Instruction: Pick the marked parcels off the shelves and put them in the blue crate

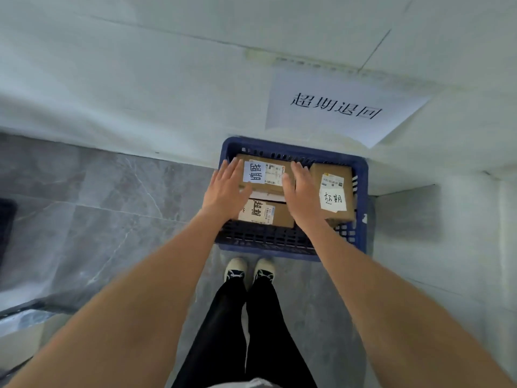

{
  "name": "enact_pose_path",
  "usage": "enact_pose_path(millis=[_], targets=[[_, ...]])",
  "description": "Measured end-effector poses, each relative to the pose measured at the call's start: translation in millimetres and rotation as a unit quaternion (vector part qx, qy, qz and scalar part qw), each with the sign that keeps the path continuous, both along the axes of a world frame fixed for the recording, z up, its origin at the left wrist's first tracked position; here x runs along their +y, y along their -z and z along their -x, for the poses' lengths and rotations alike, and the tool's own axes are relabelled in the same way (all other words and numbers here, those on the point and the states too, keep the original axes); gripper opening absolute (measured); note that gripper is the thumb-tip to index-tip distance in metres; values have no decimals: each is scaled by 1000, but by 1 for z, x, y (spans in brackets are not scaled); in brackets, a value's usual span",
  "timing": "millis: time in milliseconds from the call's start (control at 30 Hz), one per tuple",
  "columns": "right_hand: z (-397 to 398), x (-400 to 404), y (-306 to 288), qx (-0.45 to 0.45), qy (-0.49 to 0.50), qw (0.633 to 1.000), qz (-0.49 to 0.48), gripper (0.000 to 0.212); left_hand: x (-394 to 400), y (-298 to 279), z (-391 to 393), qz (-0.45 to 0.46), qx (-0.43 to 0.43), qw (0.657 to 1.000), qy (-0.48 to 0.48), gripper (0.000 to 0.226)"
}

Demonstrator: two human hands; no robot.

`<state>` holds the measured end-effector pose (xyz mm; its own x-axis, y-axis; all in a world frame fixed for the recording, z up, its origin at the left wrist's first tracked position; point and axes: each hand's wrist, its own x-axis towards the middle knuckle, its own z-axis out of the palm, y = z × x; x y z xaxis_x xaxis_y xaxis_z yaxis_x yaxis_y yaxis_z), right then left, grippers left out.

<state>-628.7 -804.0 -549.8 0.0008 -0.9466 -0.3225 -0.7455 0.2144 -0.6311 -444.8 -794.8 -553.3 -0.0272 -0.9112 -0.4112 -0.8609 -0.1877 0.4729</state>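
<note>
Three brown marked parcels [265, 175] — white-labelled — fill the blue crate [361, 233].

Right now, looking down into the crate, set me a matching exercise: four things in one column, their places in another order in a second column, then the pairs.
Things
1. blue crate
2. paper sign
3. upright parcel
4. shoes

Places
A. on the wall above the crate
B. on the grey floor, on the near side of the crate
C. on the floor against the wall
D. in the crate, right of the right hand

Pairs: 1-C, 2-A, 3-D, 4-B
</note>
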Motion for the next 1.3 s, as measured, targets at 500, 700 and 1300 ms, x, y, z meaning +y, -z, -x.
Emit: enact_pose_path(millis=[500, 700, 1300], targets=[[-113, 11, -142, 149, -404, 886, 170, 62, 97, -162, -81, 135, -200, 959, -147, 63], [-168, 64, -169, 147, -560, 792, 194, 65, 193, -191, -86, 113, -230, 913, -317, 62], [-303, 463, -204, 27, -841, 472, 265, 65, 618, -222, -76, -12, -293, 676, -676, 63]])
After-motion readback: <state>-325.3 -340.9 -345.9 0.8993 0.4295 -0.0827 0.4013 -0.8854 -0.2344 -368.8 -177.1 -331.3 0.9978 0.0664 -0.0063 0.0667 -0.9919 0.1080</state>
